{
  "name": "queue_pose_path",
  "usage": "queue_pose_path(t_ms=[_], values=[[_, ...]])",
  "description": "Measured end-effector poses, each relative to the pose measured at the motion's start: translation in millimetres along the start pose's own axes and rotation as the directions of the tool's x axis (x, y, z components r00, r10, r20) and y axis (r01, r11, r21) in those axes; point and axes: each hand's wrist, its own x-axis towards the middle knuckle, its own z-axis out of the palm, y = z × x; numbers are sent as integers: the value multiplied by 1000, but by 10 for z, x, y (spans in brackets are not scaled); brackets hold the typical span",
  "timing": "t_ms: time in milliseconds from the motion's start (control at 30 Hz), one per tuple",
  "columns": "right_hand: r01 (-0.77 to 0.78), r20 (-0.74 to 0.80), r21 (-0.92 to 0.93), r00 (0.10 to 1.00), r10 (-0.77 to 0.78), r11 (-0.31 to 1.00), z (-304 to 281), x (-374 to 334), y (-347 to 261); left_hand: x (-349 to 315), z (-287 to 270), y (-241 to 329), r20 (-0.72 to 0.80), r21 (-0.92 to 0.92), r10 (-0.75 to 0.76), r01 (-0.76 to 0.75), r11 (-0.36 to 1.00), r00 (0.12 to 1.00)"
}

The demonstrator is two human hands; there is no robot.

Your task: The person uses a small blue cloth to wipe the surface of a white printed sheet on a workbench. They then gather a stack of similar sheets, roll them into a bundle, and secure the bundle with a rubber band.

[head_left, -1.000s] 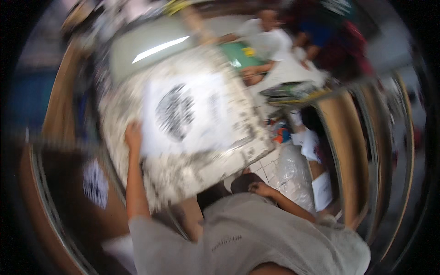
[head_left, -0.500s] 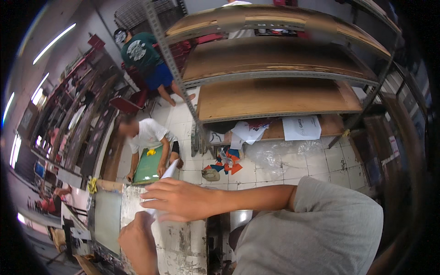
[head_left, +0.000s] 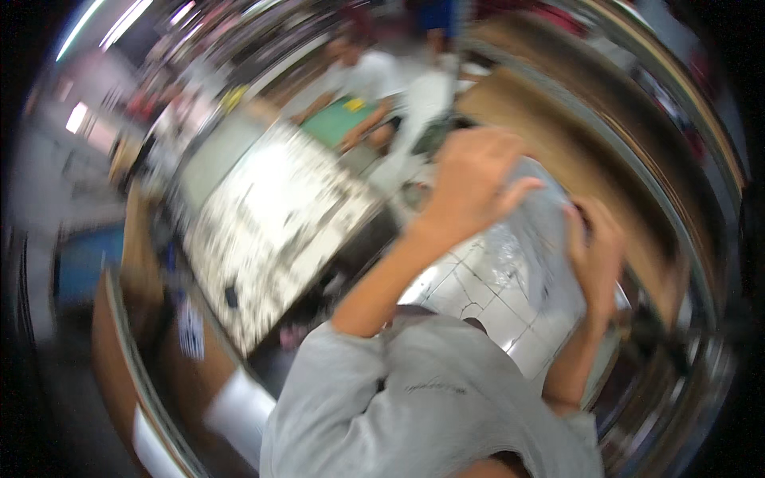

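Note:
A pale grey-white paper sheet (head_left: 543,231), smeared by motion, hangs between my two hands over the floor, beside the rack. My left hand (head_left: 480,177) is closed at its upper left corner, thumb stretched toward the sheet. On the opposite edge, my right hand (head_left: 598,255) grips the sheet with the thumb on the near face. Blur hides just how the fingertips press it. To the left, the paint-stained white table (head_left: 275,231) stands apart from both hands.
The shelf rack (head_left: 550,119) with wooden boards rises close on the right. A pale flat panel (head_left: 219,155) lies along the table's far left side. Beyond the table, a person in a white shirt (head_left: 370,76) bends over a green panel (head_left: 339,119). Brown boards (head_left: 131,342) stand at lower left.
My view and body have turned right, away from the table toward the rack. Both hands have moved off the table with the sheet and spread farther apart.

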Motion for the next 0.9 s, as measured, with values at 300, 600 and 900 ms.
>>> queue_pose_path(t_ms=[300, 600, 900], values=[[313, 444, 116, 833, -331, 943, 383, 59, -24, -2113, 344, 9, 693, 228, -557, 594, 771, 457], [535, 485, 539, 435, -759, 651, 1109, 619, -1431, -2801, -320, -167, 495, 421, -860, 831, 364, 126], [629, 384, 722, -17, -923, 289, 1475, 1028, -2532, -3739, -869, -661, 421, -905, -889, 12, -426, 183]])
